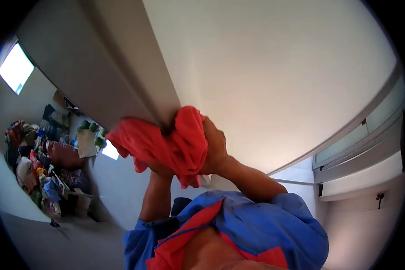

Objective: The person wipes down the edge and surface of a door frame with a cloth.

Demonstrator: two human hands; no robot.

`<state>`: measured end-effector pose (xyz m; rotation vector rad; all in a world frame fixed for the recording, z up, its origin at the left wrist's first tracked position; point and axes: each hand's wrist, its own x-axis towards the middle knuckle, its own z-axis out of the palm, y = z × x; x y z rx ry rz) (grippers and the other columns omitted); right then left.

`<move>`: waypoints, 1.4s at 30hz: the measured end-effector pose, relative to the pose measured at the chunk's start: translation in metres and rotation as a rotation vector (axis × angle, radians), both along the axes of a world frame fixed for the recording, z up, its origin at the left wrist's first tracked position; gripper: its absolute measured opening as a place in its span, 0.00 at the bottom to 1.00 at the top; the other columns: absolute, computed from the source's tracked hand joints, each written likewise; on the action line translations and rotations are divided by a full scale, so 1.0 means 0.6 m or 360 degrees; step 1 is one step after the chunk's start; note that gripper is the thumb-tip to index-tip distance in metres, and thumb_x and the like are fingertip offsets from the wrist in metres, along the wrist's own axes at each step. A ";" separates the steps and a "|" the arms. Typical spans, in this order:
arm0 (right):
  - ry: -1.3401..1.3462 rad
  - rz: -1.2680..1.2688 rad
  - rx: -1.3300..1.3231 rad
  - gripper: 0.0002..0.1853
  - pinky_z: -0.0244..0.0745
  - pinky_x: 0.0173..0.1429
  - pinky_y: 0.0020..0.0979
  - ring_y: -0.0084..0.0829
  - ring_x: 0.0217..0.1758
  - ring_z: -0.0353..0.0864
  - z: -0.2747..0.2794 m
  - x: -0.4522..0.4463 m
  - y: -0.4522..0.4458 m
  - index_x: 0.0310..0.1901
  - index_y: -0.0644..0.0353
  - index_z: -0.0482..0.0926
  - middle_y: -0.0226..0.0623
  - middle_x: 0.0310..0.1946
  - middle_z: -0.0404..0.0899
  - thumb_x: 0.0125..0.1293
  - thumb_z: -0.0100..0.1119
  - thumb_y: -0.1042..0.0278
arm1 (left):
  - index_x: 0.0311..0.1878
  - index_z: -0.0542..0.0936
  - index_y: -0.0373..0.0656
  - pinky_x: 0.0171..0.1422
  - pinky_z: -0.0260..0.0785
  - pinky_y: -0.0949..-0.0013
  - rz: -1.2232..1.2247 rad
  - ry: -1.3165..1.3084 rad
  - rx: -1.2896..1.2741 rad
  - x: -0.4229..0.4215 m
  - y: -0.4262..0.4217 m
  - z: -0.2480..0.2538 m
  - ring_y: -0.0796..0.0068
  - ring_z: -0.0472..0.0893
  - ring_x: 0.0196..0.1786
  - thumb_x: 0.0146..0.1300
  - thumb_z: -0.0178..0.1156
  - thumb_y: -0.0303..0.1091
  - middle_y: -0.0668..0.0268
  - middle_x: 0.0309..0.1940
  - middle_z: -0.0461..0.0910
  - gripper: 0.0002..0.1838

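A red cloth (159,141) is bunched up in front of me, folded around the lower end of a long grey-beige edge (135,85) of a tall panel. My right hand (215,146) presses against the right side of the cloth, its fingers closed on it. Most of my left hand (161,168) is covered by hanging folds; the part that shows is beneath the cloth's left half, where it grips from below. To the right of the edge spreads a wide, smooth, pale surface (279,81).
At far left lies a heap of clothes and bags (54,166), with several round green fruits (94,130) beside it. A bright window (16,68) is at upper left. On the right are a wooden-toned door with a latch (379,200) and a ledge (360,164).
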<state>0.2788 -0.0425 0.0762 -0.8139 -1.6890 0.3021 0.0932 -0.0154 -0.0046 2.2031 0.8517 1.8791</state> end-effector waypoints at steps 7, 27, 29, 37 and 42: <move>0.0107 -0.0105 0.0328 0.31 0.75 0.33 0.43 0.48 0.34 0.80 -0.069 -0.016 0.024 0.53 0.65 0.76 0.46 0.39 0.75 0.53 0.78 0.56 | 0.75 0.69 0.37 0.78 0.62 0.49 0.0499 0.0466 -0.0016 0.004 -0.003 -0.070 0.49 0.70 0.74 0.64 0.73 0.50 0.52 0.72 0.70 0.43; 0.0079 -0.0561 0.0897 0.16 0.65 0.24 0.32 0.34 0.22 0.74 0.060 -0.072 -0.007 0.35 0.64 0.77 0.40 0.24 0.74 0.53 0.76 0.65 | 0.79 0.63 0.41 0.83 0.53 0.47 0.0363 0.0211 0.0295 -0.093 0.053 0.116 0.49 0.66 0.77 0.63 0.74 0.44 0.53 0.75 0.67 0.46; -0.0013 -0.0671 0.0958 0.17 0.65 0.25 0.33 0.35 0.23 0.75 0.061 -0.097 -0.021 0.36 0.63 0.78 0.39 0.25 0.75 0.53 0.76 0.64 | 0.78 0.64 0.40 0.83 0.54 0.47 0.0415 0.0248 0.0357 -0.108 0.061 0.127 0.49 0.67 0.77 0.63 0.74 0.44 0.53 0.75 0.68 0.45; -0.0341 -0.1005 0.0723 0.20 0.67 0.29 0.35 0.38 0.30 0.79 0.053 -0.247 -0.019 0.39 0.62 0.79 0.44 0.34 0.79 0.48 0.76 0.62 | 0.75 0.68 0.40 0.82 0.55 0.46 0.0256 0.0230 0.0393 -0.218 0.094 0.129 0.47 0.70 0.74 0.62 0.74 0.43 0.53 0.71 0.72 0.41; -0.0288 -0.1144 0.0614 0.22 0.70 0.27 0.36 0.41 0.29 0.79 0.014 -0.319 0.003 0.44 0.65 0.80 0.44 0.34 0.78 0.48 0.76 0.65 | 0.74 0.71 0.39 0.81 0.56 0.45 0.0209 0.0155 0.0436 -0.263 0.114 0.110 0.46 0.72 0.73 0.62 0.74 0.43 0.53 0.69 0.75 0.39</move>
